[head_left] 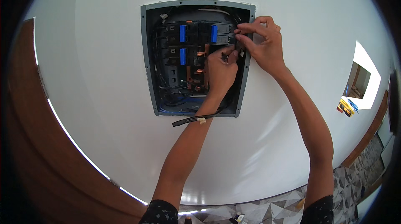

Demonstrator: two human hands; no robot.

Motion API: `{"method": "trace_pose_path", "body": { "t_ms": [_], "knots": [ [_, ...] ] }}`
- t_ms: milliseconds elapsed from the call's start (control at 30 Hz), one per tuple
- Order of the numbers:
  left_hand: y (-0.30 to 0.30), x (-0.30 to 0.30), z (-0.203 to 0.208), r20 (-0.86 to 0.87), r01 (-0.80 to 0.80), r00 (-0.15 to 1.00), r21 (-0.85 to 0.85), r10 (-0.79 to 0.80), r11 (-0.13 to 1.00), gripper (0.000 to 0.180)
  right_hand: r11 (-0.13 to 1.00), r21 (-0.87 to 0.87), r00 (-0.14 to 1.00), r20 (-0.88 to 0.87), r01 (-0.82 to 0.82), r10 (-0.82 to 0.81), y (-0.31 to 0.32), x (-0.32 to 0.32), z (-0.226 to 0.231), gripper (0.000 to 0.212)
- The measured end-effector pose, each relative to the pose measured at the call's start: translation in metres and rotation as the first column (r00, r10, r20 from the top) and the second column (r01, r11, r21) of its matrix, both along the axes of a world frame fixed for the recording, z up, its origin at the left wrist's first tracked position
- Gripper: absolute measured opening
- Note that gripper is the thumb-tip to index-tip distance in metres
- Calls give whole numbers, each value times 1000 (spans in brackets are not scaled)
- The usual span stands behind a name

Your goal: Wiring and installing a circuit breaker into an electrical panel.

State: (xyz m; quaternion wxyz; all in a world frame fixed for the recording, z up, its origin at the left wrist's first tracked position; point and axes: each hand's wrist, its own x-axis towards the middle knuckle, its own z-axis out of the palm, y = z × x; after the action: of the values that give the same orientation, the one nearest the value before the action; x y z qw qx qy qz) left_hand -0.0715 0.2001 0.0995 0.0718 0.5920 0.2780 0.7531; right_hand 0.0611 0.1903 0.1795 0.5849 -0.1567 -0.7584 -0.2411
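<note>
A grey electrical panel box is set into the white wall. Black circuit breakers with blue switch levers sit in its upper part, beside copper bus bars. My left hand reaches inside, right of the bars, its thumb and fingers closed on a black wire. At the box's right edge, my right hand pinches what looks like a wire end next to the upper right breaker; its fingers partly cover it. A taped bundle of black cables hangs out over my left forearm.
More black wires loop along the box's left side and bottom. To the right, a wall opening holds a yellow tool and blue wire at its lower edge. A brown wooden door stands at left, and patterned tile floor lies below.
</note>
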Motion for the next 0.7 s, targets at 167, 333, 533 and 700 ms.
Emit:
{"method": "trace_pose_path", "body": {
  "t_ms": [167,333,533,700],
  "knots": [
    [-14,12,4,30,-67,997,-50,68,997,20,984,177,1000,-18,17,-14,4,3,-3,20],
    [0,2,1,-67,-222,963,361,262,906,21,885,406,972,-42,227,-230,-4,-7,-5,21],
    [3,-1,2,-111,-119,984,181,141,976,19,880,409,966,-17,241,-257,5,-5,1,26],
    [6,-2,-2,-26,67,998,142,-64,988,15,992,129,998,61,16,-24,0,7,0,30]
  ]
}}
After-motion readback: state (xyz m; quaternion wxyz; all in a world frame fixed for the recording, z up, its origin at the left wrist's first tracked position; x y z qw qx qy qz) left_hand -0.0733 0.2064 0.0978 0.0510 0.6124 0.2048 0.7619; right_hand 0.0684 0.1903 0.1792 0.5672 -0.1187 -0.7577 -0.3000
